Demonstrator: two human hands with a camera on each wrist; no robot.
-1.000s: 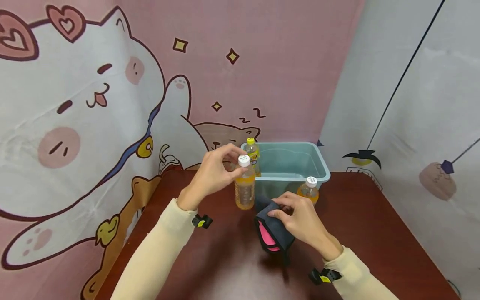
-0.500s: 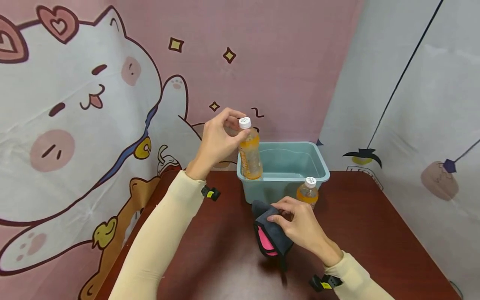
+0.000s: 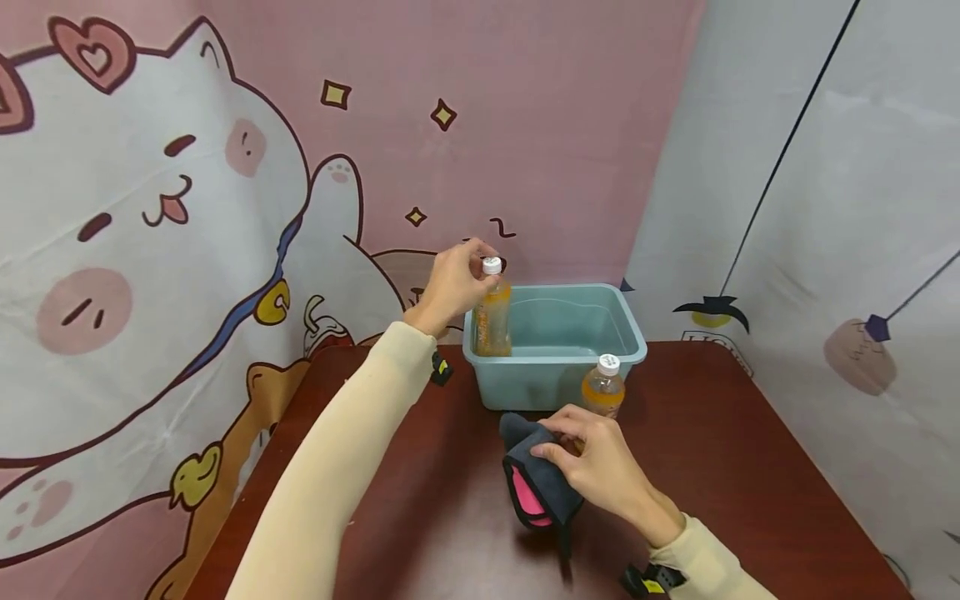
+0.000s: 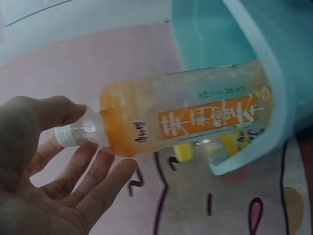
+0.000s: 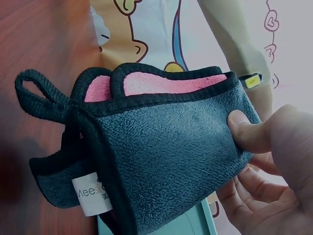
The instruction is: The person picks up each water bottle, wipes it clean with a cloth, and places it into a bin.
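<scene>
My left hand (image 3: 453, 287) pinches an orange-labelled drink bottle (image 4: 186, 110) by its neck, just under the white cap. The bottle stands roughly upright, its base within the left end of a light blue plastic bin (image 3: 558, 383). Behind it, in the left wrist view, a yellow-capped bottle (image 4: 215, 151) shows past the bin rim. My right hand (image 3: 600, 458) pinches a folded cloth (image 5: 166, 152), dark grey outside and pink inside, with black edging, a hanging loop and a white tag. The cloth is held up over the table, in front of the bin.
Another white-capped orange drink bottle (image 3: 603, 390) stands on the table in front of the bin's right side. The dark red-brown table (image 3: 720, 433) reaches back to a pink and white cartoon curtain (image 3: 555, 142).
My left hand has lifted the bottle from the table, carried it over the bin's rim and lowered it into the left end. My right hand keeps the cloth nearly in place.
</scene>
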